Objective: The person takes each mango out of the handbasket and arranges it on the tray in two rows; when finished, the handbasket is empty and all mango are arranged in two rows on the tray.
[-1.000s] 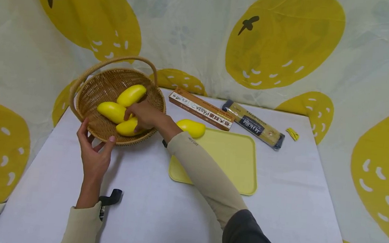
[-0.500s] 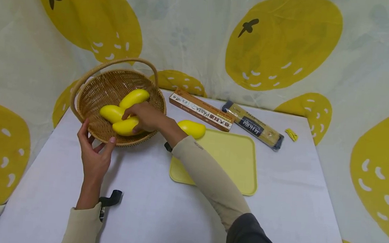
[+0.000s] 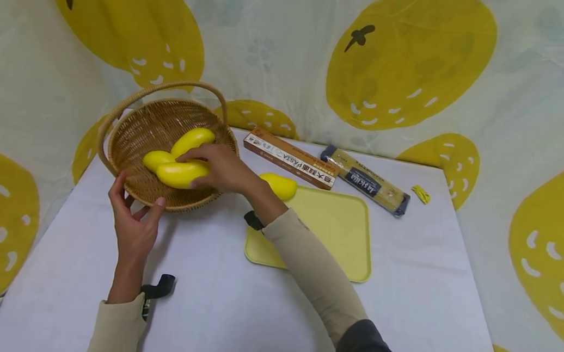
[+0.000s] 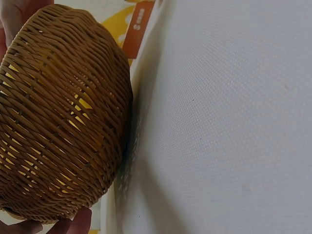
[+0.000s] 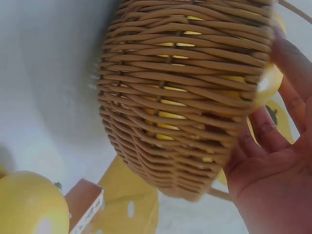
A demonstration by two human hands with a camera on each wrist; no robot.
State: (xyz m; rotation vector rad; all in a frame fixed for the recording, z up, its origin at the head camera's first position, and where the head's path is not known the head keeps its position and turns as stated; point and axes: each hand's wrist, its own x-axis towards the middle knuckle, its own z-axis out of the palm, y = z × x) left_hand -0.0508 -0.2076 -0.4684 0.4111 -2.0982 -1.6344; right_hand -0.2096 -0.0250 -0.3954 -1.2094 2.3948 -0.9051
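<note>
A brown wicker basket (image 3: pixel 143 128) with an arched handle stands at the back left, tilted toward me. My left hand (image 3: pixel 133 234) grips its near rim, thumb at the edge and fingers spread to the left. Inside, my right hand (image 3: pixel 225 169) holds a yellow mango (image 3: pixel 179 175) between thumb and fingers. Two more mangoes (image 3: pixel 193 141) lie behind that one, partly covered. In the right wrist view the basket's woven wall (image 5: pixel 180 92) hides most of the held mango. Only wickerwork (image 4: pixel 63 112) with yellow glints through its gaps shows in the left wrist view.
A pale yellow tray (image 3: pixel 337 234) lies right of the basket, partly under my right forearm. Another mango (image 3: pixel 281 187) is at its back left corner. Behind are a pasta box (image 3: pixel 290 157), a spaghetti packet (image 3: pixel 365 181) and a small yellow item (image 3: pixel 421 194).
The mango in my right hand has risen slightly from the basket's bottom and now overlaps the others. The right forearm has shifted a little rightward. My left hand keeps its place on the rim.
</note>
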